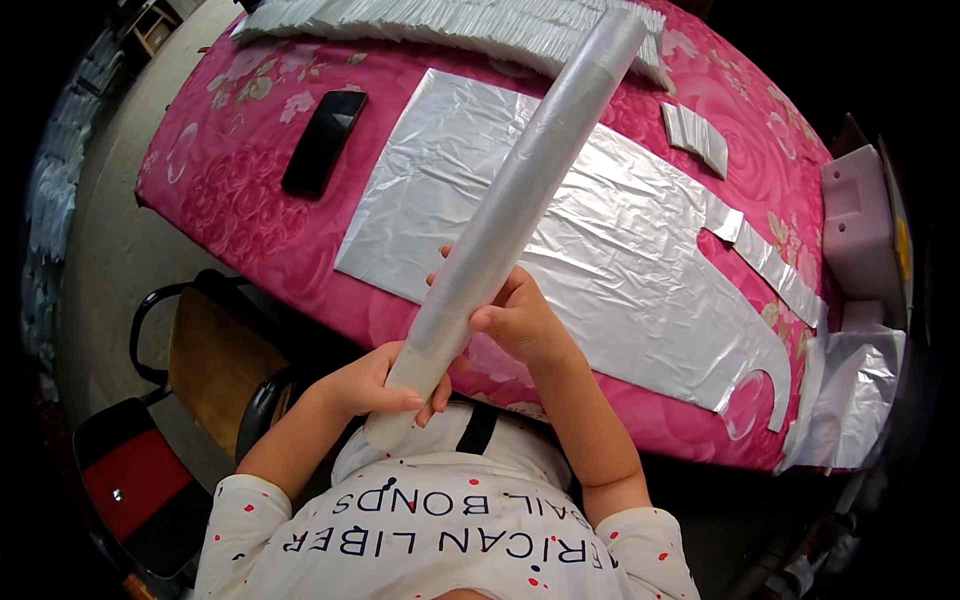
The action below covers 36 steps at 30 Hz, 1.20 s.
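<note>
A long roll of translucent plastic film (535, 170) slants up and to the right in front of me, its far end over the table. My left hand (385, 385) is closed round its near end, close to my waist. Further up the roll, my right hand (515, 312) wraps it from the right side, with fingertips showing past its left edge. Beneath the roll, a stack of shiny silvery-white plastic bags (640, 270) lies flat on the table, with curved handle cut-outs toward the right. The roll covers part of this stack.
The table wears a pink floral cloth (240, 150). On it lie a black phone (325, 143), a long row of folded white bags (430, 25) and a small folded bundle (695, 138). A white foam box (858, 225) stands right; chairs (215, 355) stand left.
</note>
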Each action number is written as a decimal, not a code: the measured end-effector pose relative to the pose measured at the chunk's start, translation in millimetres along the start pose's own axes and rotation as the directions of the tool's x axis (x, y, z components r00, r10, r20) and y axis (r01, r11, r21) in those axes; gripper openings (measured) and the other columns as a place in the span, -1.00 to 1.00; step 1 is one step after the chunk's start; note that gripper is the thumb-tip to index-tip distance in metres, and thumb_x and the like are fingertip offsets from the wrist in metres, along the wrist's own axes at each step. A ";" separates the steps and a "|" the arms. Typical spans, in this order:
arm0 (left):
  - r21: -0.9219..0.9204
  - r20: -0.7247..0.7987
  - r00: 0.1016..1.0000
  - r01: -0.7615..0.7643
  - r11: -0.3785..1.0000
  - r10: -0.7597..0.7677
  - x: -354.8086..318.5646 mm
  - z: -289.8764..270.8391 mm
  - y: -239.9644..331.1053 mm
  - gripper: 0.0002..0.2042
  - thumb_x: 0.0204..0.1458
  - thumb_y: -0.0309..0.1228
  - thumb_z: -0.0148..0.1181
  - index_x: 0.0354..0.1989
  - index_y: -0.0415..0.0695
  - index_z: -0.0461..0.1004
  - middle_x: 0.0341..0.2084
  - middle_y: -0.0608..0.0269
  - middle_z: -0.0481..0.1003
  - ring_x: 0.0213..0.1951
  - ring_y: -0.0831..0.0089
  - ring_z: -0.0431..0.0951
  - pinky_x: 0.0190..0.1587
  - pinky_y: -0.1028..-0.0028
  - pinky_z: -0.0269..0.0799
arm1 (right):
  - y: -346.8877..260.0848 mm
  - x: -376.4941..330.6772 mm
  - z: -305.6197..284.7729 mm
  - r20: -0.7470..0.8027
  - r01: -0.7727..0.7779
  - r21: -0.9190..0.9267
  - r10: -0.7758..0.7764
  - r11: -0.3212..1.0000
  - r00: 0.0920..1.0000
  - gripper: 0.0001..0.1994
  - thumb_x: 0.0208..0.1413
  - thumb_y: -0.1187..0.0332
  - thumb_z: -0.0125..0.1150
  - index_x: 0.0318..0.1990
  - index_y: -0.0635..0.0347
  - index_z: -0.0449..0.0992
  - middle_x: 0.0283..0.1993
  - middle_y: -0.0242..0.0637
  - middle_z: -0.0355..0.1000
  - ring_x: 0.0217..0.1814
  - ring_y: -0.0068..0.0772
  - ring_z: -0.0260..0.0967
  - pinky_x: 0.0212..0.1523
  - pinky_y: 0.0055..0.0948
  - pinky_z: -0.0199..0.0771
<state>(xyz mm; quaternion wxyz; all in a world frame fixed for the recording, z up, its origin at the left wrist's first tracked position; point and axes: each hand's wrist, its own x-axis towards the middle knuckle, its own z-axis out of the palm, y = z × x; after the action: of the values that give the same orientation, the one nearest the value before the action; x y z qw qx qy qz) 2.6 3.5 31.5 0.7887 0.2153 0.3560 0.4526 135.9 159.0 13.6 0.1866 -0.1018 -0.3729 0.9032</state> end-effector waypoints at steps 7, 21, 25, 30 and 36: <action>0.408 -0.303 0.899 -0.178 0.895 0.317 9.6 -4.9 -0.3 -0.54 -0.26 -0.42 0.21 -0.11 -0.26 0.29 -0.44 0.27 0.40 -0.44 0.56 0.43 -0.38 0.55 0.40 | -0.6 1.0 -6.6 -0.203 -0.061 -0.118 0.037 0.991 0.978 -0.79 -0.08 0.43 0.33 -0.37 0.17 0.37 -0.43 -0.50 0.35 -0.48 -0.73 0.24 -0.48 -0.73 0.25; 0.346 -0.334 0.909 -0.129 0.929 0.251 14.5 1.2 1.1 -0.61 -0.24 -0.50 0.18 -0.16 -0.22 0.30 -0.41 0.28 0.40 -0.41 0.55 0.43 -0.33 0.51 0.41 | -8.6 -9.8 -3.7 -0.164 -0.019 -0.129 -0.002 0.991 0.986 -0.58 -0.10 0.45 0.34 -0.07 0.20 0.31 -0.38 -0.50 0.37 -0.36 -0.75 0.28 -0.40 -0.68 0.28; 0.284 -0.299 0.924 -0.152 0.947 0.238 12.6 -1.0 2.0 -0.61 -0.25 -0.50 0.18 -0.16 -0.21 0.30 -0.42 0.27 0.40 -0.43 0.55 0.43 -0.34 0.52 0.41 | -12.5 -13.6 -15.9 -0.180 -0.077 -0.229 0.035 0.970 0.983 -0.52 -0.10 0.46 0.35 0.01 0.25 0.32 -0.40 -0.50 0.37 -0.34 -0.73 0.31 -0.35 -0.67 0.33; 0.151 -0.116 0.981 -0.138 0.979 0.156 14.8 0.6 7.3 -0.54 -0.25 -0.41 0.23 -0.11 -0.25 0.30 -0.41 0.25 0.40 -0.44 0.55 0.43 -0.38 0.53 0.40 | 1.6 -10.4 -24.1 -0.150 -0.012 -0.178 -0.015 0.984 0.989 -0.61 -0.08 0.45 0.33 -0.06 0.30 0.40 -0.32 -0.41 0.44 -0.28 -0.62 0.38 -0.22 -0.59 0.40; -0.180 0.175 0.981 -0.055 0.982 0.087 27.7 0.1 6.0 -0.44 -0.27 -0.23 0.33 -0.12 -0.33 0.33 -0.35 0.14 0.41 -0.39 0.44 0.50 -0.31 0.45 0.47 | -7.2 -15.3 -25.4 0.102 0.018 -0.058 -0.012 0.998 0.995 -0.74 -0.06 0.44 0.31 -0.19 0.31 0.48 -0.21 -0.28 0.48 -0.17 -0.49 0.42 -0.12 -0.49 0.41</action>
<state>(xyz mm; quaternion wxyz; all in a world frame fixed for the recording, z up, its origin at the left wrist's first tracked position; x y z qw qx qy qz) 8.6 30.5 25.4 0.8171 0.1986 0.2335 0.4882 159.9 173.5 1.6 0.1712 -0.0582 -0.4093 0.8943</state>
